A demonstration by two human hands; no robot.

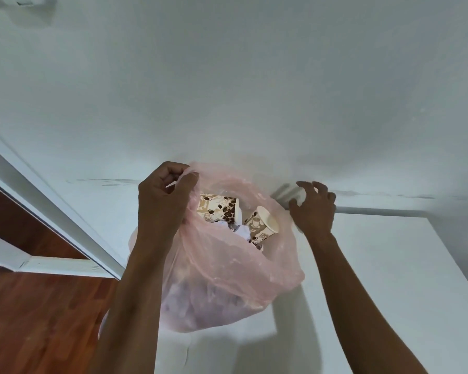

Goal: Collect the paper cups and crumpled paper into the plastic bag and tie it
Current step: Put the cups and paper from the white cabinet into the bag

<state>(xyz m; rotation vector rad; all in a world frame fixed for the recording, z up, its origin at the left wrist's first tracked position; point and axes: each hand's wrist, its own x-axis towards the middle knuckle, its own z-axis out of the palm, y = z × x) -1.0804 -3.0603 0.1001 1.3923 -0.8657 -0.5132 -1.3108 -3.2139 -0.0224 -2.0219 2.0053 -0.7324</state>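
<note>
- Thin, translucent pink plastic bag (227, 265) standing open at the near-left part of the flat white table (376, 265), mouth gaping upward.
- Left hand (164, 197) closed on the bag's left rim, pinching the film between thumb and curled fingers and holding it up.
- Right hand (312, 209) at the far edge of the table just beside the bag's right rim, fingers spread and bent over a small white object (299, 197); cannot tell whether actually gripped, nor what it is.
- Two beige paper cups printed with brown coffee beans inside the bag: one (219, 209) lying on its side toward the left, the other (262, 224) tilted with its open mouth facing right.
- Crumpled white paper (239, 230) wedged between the two cups.
- More pale shapes showing dimly through the bag's lower wall, too blurred to name.
- White wall (241, 90) right behind the table; reddish-brown wooden floor (38, 319) at lower left.
</note>
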